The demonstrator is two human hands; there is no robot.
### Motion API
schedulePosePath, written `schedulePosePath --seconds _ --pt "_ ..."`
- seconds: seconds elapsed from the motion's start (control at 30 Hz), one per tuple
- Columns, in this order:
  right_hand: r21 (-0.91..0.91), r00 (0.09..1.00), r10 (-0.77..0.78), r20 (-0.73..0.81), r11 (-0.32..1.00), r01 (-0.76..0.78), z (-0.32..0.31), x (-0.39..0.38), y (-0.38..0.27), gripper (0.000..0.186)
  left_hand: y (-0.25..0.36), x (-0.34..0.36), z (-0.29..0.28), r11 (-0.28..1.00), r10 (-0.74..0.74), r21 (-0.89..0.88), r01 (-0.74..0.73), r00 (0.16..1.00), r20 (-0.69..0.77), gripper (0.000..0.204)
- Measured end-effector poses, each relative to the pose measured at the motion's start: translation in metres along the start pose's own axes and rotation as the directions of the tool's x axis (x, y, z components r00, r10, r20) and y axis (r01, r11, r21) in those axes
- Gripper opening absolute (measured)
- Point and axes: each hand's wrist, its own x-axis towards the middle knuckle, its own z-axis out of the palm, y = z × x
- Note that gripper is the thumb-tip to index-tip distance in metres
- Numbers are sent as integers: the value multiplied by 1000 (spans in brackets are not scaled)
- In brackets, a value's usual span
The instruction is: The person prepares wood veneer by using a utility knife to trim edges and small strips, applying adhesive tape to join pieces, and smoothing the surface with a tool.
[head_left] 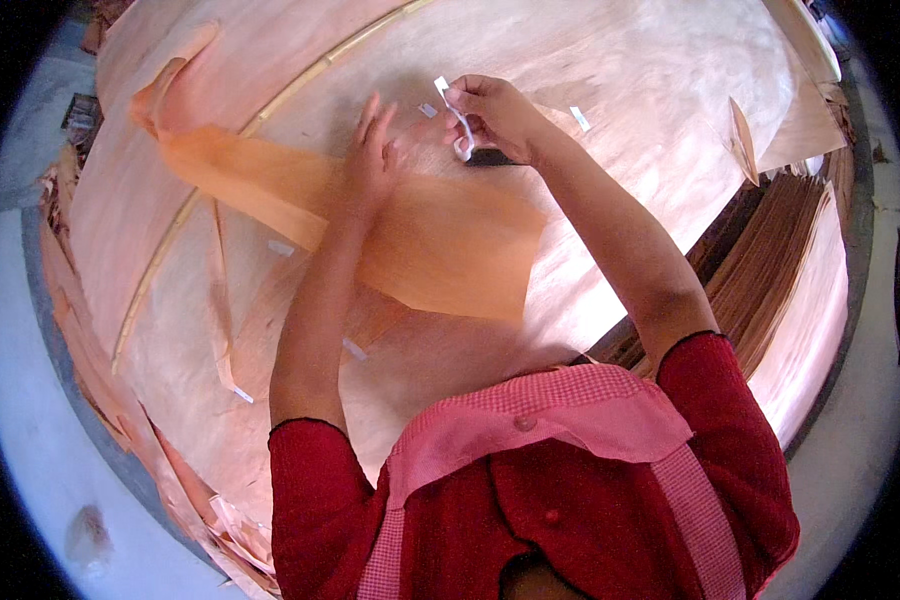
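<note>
Head view showed the fingers of the right hand (505, 115) pinching a narrow white strip (464, 124), which curved downward from the fingertips toward a dark object (490, 158) beneath the hand. The strip was judged light, limp and easily creased, best gripped at one end. Fingers of the left hand (372, 165) were spread and slightly blurred, gripping nothing; contact with the work could not be determined. Below that hand lay an orange veneer sheet (460, 250), judged light, flexible and liable to split along the grain, best supported flat near its edges. It rested on a broad pale sheet (650, 90). Farther out, a bamboo rod (330, 62) curved across at upper left, and a brown stack of sheets (770, 260) stood at right.
</note>
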Motion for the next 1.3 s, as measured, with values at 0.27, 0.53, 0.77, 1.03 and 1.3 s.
schedulePosePath --seconds 0.27,0.53,0.77,1.03,1.3 --pt "237 969 -246 13 942 236 27 -22 -23 16 119 -8 11 896 417 122 -427 904 99 20" --pt "-384 798 -510 -320 840 383 -56 -117 -60 17 50 3 19 957 -181 257 136 970 161 35" --pt "-414 865 -242 -439 909 44 -79 -182 -13 19 39 25 29 911 -191 380 160 981 44 36" --pt "-445 872 -6 -489 862 -244 -87 -215 31 16 50 24 11 998 -66 19 65 993 97 50" --pt "-388 871 104 -481 865 -317 -94 -227 49 18 48 -83 -122 834 17 441 -331 815 579 31"
